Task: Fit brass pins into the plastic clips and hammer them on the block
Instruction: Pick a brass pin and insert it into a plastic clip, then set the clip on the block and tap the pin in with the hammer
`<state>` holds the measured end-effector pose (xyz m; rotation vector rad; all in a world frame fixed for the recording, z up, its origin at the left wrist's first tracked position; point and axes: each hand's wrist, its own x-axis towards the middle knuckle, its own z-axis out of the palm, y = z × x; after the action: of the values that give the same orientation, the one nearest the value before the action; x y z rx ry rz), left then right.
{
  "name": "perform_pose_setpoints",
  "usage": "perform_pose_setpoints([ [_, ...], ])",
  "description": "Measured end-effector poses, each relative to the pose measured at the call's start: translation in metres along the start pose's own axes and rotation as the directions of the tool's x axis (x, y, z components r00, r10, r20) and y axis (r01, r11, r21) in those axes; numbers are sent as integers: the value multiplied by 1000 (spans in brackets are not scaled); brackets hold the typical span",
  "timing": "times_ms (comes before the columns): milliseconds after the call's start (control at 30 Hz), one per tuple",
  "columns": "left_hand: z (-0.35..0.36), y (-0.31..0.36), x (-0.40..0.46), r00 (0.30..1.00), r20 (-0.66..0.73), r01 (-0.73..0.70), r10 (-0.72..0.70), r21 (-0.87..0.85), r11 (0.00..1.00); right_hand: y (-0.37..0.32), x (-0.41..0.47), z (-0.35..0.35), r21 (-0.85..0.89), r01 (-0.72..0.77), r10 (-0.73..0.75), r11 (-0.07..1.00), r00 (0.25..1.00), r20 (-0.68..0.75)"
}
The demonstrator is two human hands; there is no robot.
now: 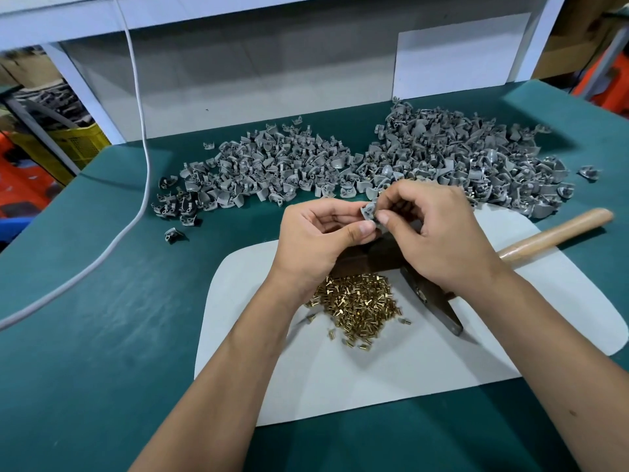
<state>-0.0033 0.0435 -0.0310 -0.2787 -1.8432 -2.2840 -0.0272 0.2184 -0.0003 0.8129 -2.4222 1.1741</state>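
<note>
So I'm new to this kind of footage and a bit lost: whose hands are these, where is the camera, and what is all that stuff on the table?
The camera sits on a person's head, looking down at their own bare hands. The left hand and right hand together pinch one grey plastic clip. On the green table lies a white sheet with a heap of brass pins, a dark block and a hammer with a wooden handle. Further back are two heaps of grey clips. A white cable runs along the left.
</note>
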Motion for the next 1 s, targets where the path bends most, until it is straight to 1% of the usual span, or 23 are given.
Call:
perform_pose_setpoints([
  [267, 2, 1, -1, 1000, -16, 10, -10, 38, 999, 2, -2, 3, 20, -47, 47, 999, 999, -11],
  [367, 2, 2, 0, 1000, -14, -4, 5, 91, 996, 4, -1, 2, 60, -70, 69, 996, 998, 12],
  [467, 4, 4, -1, 999, -16, -41, 45, 194, 980, 3, 2, -6, 92, -61, 54, 994, 995, 85],
  [567, 5, 3, -2, 986, -65, -116, 156, 406, 906, 4, 7, -28, 57, -52, 41, 997, 982, 186],
  [633, 3, 1, -1, 980, -80, -120, 183, 498, 859, 8, 11, -49, -1, -79, 75, 997, 946, 316],
  [667, 1, 0, 1, 979, -80, -114, 190, 555, 824, 11, 12, -60, -38, -91, 99, 995, 907, 409],
  [733, -3, -3, 3, 980, -74, -89, 186, 669, 738, 19, 11, -76, -142, -98, 163, 985, 798, 581],
  [767, -4, -4, 4, 984, -73, -69, 165, 693, 718, 22, 8, -80, -201, -107, 213, 974, 738, 640],
  [800, -5, -5, 4, 987, -75, -48, 139, 695, 717, 25, 4, -81, -248, -121, 262, 961, 686, 679],
  [833, -5, -6, 4, 990, -76, -33, 116, 688, 725, 28, 0, -80, -285, -130, 298, 950, 655, 695],
  [867, -5, -5, 4, 992, -77, -22, 102, 681, 732, 29, -4, -77, -316, -121, 315, 941, 653, 688],
  [933, -6, -4, 3, 993, -82, -9, 88, 677, 736, 30, -8, -69, -349, -71, 299, 934, 689, 660],
  [1000, -8, -3, 3, 994, -87, 3, 73, 661, 750, 31, -10, -67, -342, -38, 275, 939, 678, 682],
])
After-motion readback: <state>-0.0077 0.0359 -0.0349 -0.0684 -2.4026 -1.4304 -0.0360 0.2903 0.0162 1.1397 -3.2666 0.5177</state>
